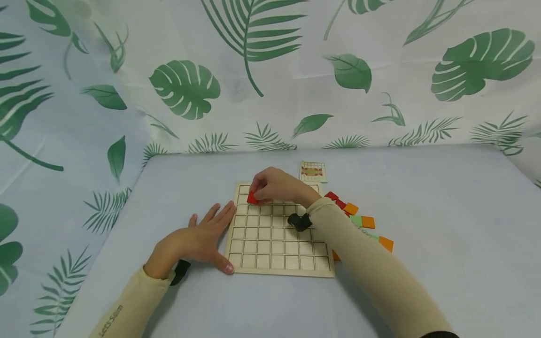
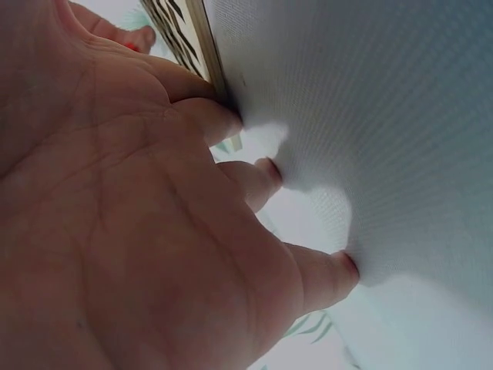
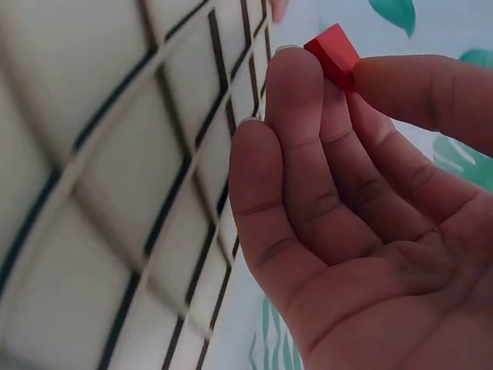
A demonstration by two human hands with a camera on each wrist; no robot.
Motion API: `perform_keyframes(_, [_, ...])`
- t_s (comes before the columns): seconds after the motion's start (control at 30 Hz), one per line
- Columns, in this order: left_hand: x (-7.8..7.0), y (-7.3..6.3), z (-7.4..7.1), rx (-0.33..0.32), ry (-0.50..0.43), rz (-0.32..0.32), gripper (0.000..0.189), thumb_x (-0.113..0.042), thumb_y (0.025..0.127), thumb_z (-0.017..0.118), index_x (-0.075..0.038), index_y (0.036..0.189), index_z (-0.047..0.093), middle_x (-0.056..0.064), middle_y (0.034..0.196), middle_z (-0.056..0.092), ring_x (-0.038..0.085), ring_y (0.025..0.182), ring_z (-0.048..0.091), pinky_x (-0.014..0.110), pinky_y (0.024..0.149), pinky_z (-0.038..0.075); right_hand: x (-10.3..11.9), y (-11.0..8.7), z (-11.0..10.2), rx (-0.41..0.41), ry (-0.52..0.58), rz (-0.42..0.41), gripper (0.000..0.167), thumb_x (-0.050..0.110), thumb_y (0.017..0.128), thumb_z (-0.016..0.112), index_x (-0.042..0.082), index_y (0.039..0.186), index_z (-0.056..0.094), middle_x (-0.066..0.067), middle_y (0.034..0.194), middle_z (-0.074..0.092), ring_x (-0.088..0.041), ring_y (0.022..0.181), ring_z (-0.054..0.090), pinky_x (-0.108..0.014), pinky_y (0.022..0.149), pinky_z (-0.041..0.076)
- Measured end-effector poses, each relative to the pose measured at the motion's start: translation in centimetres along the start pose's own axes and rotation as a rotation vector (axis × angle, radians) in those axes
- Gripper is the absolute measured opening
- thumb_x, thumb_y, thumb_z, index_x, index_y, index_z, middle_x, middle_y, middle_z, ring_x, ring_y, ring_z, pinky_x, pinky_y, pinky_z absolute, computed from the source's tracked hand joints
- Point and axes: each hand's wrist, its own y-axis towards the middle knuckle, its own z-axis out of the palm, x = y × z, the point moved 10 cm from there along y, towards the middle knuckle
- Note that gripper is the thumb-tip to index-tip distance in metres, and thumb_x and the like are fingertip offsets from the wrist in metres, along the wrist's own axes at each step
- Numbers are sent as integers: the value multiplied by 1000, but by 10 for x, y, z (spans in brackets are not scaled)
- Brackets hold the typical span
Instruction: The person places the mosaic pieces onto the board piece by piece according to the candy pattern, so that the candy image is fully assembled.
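Red tile (image 1: 251, 199): pinched in the person's right hand, at the far-left part of the grid board; contact with the board can't be told. Left to right: beige left sleeve (image 1: 133, 305) with printed lettering, then a black device (image 1: 181, 272) at the left wrist. Left hand (image 1: 202, 240) spread, fingers straight, gripping nothing; thumb at the near-left corner of the grid board (image 1: 264, 246), fingers along its left edge. Left wrist view: fingertips resting on the pale tabletop (image 1: 444, 202), nearest finger against the board edge. Board lies flat, pale wood, squares marked by dark lines. Right hand (image 1: 276, 184) above it, tile held between thumb and fingertip, other fingers bent beside, seen in right wrist view. Second black device (image 1: 299, 221) under the right wrist. Small pattern card (image 1: 313, 172) just beyond the board's far edge, toward its right end, red, orange and green design on a grid. Right sleeve (image 1: 372, 263) crosses the board's right side, partly hiding loose tiles (image 1: 367, 222), red, orange and green, scattered right of the board. Leaf-print backdrop (image 1: 274, 108) behind everything.
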Motion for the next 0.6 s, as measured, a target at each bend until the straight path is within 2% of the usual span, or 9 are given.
perform_keyframes(0.17, [-1,0,-1,3,2,-4,147,-55,73,97,-8,172,-1,10,180,-4,38,163,-11,80,118,-3,0,12,14,24,-7,23,9,1,100,66,0,96,74,-9,87,76,-24,82,74,-31,77,59])
perform_keyframes(0.4, [-3,-1,-1,4,6,1,147,-55,74,97,-8,172,-1,10,180,-4,39,163,-10,80,118,-2,0,17,20,3,-67,43,10,1,99,67,1,94,76,-8,85,76,-22,79,73,-31,78,58])
perform_keyframes(0.6, [-2,-1,-2,0,13,11,146,-55,74,96,-7,172,-1,12,180,-3,40,163,-10,80,118,-1,0,20,23,-12,-153,46,11,3,97,68,4,91,77,-4,83,73,-18,76,64,-30,75,53])
